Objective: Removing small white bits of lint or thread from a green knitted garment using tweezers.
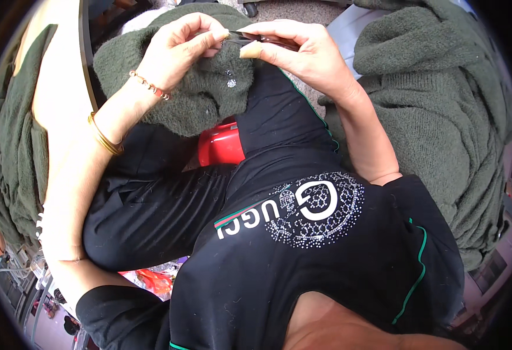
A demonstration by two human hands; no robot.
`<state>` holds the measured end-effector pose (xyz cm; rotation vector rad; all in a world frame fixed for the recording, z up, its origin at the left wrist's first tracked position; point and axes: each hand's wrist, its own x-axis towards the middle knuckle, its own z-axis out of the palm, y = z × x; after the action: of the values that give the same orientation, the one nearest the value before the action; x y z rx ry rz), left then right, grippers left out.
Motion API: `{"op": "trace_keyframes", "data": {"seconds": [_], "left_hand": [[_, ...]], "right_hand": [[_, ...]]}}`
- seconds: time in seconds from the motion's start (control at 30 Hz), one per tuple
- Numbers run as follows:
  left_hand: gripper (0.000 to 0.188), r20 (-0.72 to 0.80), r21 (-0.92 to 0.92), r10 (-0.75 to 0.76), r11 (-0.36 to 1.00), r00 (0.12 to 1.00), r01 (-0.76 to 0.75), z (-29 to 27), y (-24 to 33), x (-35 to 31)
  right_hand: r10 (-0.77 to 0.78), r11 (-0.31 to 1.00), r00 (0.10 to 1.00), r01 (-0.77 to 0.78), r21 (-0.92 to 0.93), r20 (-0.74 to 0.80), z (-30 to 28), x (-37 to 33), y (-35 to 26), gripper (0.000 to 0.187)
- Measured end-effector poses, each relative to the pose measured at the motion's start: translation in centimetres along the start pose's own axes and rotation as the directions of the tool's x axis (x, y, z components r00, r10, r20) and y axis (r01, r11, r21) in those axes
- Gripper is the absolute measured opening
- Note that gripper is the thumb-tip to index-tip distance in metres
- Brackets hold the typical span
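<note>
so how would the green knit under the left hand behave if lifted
The green knit would likely flop, as it droops in soft folds below the left hand. It may cling more than slip, given its fuzzy surface. The sparkly buttons look small, so they probably wouldn't stiffen it much.

garment [209, 96] over far side of legs [151, 210]; left grip [189, 44] on its far part; right grip [311, 55] just right, snips [270, 39] in it; cloth heap [425, 134] along right; other cloth [17, 169] at left; plastic object [221, 146] between legs.
</note>
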<state>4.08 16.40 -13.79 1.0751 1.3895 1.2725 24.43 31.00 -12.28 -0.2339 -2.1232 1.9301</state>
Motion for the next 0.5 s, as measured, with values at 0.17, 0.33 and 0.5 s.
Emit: {"op": "trace_keyframes", "data": {"seconds": [0.17, 0.33, 0.5], "left_hand": [[0.016, -0.005, -0.074, -0.011, 0.997, 1.0, 0.011, -0.3, -0.3, 0.1], [0.017, -0.046, -0.096, -0.046, 0.995, 0.998, 0.041, -0.7, -0.4, -0.1], [0.017, -0.024, -0.078, -0.049, 0.996, 0.999, 0.047, -1.2, -0.1, 0.0]], "right_hand": [[-0.015, 0.988, 0.994, -0.001, -0.157, -0.105, -0.3, 1.4, 0.3, 0.03], [0.056, 0.991, 0.991, -0.04, 0.126, -0.119, 0.0, 2.7, 0.8, 0.031], [0.148, 0.98, 0.988, -0.14, 0.144, -0.044, 0.4, 2.5, 2.4, 0.033]]}}
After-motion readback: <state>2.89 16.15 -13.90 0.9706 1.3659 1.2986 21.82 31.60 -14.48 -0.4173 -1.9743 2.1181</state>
